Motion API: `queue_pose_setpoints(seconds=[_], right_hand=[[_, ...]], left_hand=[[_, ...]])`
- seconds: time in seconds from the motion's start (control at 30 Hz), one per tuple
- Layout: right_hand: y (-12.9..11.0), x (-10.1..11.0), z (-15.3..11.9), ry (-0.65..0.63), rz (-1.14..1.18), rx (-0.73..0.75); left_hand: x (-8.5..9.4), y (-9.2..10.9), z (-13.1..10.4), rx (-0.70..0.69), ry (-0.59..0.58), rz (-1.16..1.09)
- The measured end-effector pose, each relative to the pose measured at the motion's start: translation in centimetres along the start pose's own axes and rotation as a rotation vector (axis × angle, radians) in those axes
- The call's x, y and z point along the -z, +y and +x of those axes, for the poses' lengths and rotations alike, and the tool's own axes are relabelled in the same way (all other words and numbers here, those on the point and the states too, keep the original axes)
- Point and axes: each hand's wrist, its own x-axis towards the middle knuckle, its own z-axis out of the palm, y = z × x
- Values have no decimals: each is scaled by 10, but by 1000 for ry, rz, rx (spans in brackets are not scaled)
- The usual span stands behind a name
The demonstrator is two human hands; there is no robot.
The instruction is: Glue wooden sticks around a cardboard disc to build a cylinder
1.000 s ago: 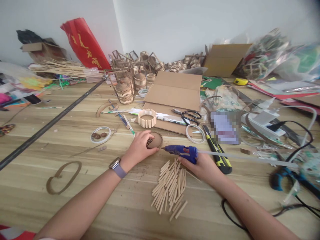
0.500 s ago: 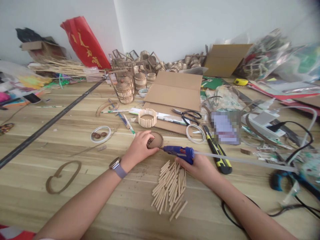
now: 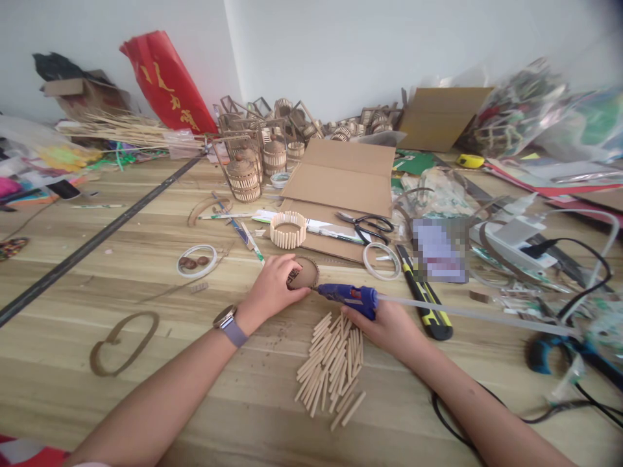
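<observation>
My left hand [image 3: 277, 284], with a watch on the wrist, is closed on a round cardboard disc [image 3: 305, 272] with a ribbed rim and dark print. My right hand [image 3: 384, 321] grips a blue glue gun [image 3: 348, 296], a long clear glue stick [image 3: 467, 312] trailing out of its back. The gun's nozzle meets or nearly meets the disc's near edge, close to my left thumb; I cannot tell if they touch. Below the gun lies a heap of short wooden sticks [image 3: 326, 363]. A ring of upright sticks [image 3: 288, 230] stands just beyond the disc.
Scissors [image 3: 367, 226], a yellow-black utility knife [image 3: 424, 295] and a tape roll [image 3: 382, 261] lie beyond my right hand. Another white ring [image 3: 196, 261] holds brown pieces. Cardboard [image 3: 341, 175] and small stick buckets [image 3: 244, 180] stand farther back. A power strip [image 3: 516, 240] with cables is at right.
Both hands, the disc and the glue gun hold almost the same position. The whole view has shifted very slightly.
</observation>
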Motion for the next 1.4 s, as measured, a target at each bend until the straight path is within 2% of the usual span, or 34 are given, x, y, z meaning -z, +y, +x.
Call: queue_pose_setpoints(seconds=[1.4], right_hand=[[1,-2,-2,9,-69,35]], left_hand=[[-3,-1,0,-5,16,-2]])
